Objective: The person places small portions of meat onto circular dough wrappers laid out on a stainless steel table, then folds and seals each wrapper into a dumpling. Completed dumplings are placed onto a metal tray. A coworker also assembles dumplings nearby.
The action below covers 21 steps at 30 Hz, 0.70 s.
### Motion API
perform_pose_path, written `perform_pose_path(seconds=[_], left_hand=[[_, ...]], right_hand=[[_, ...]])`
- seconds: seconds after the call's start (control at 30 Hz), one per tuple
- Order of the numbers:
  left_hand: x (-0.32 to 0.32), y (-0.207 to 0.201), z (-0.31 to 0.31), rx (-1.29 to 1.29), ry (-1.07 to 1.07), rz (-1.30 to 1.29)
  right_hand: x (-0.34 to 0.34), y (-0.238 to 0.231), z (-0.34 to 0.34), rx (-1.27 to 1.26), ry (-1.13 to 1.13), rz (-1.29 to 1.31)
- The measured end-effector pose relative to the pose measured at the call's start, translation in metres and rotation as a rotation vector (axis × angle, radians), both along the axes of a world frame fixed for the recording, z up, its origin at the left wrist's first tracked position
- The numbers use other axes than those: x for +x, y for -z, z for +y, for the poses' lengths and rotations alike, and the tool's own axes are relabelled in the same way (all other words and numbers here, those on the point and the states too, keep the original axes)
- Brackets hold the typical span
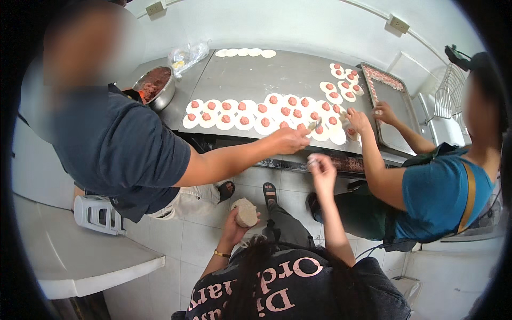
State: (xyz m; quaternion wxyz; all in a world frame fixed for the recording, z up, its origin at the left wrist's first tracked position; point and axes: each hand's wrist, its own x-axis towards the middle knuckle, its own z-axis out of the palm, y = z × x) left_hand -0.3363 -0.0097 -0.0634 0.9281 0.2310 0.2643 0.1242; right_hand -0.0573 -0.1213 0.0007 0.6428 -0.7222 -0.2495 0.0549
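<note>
My left hand [230, 230] is closed around a round, beige, speckled lump or tub [246, 212], low in front of my body. I cannot make out its kind. Just off the table's front edge, my right hand [323, 172] is raised with its fingertips pinched together; a small pale glint shows at them. Beyond it lie rows of round dough wrappers [230, 104], most with a dab of pink minced filling [265, 122]. A co-worker's hand [290, 140] from the left holds a small spreader [313, 125] over the near row.
At right, another co-worker's hands [358, 120] work beside the wrappers and a metal tray [397, 120] lined with filled pieces. A steel bowl [169, 88] of minced filling and a clear plastic bag [189, 55] stand at left. A white stool [96, 216] sits by a counter [106, 272].
</note>
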Motion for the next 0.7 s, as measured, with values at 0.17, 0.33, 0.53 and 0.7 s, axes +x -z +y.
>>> perform_pose_path(seconds=[0.17, 0.33, 0.53, 0.7], left_hand=[[0.022, -0.015, -0.009, 0.096, 0.056, -0.029], [0.043, -0.034, -0.001, 0.121, -0.014, -0.12], [0.066, -0.044, 0.024, 0.155, -0.074, -0.146], [0.09, -0.042, 0.056, 0.176, -0.082, -0.097]], right_hand=[[-0.09, -0.002, -0.002, -0.287, -0.585, -0.021], [-0.105, -0.014, 0.024, -0.19, -0.648, -0.047], [-0.098, -0.014, 0.052, -0.126, -0.645, 0.23], [-0.073, -0.007, 0.087, -0.009, -0.656, 0.388]])
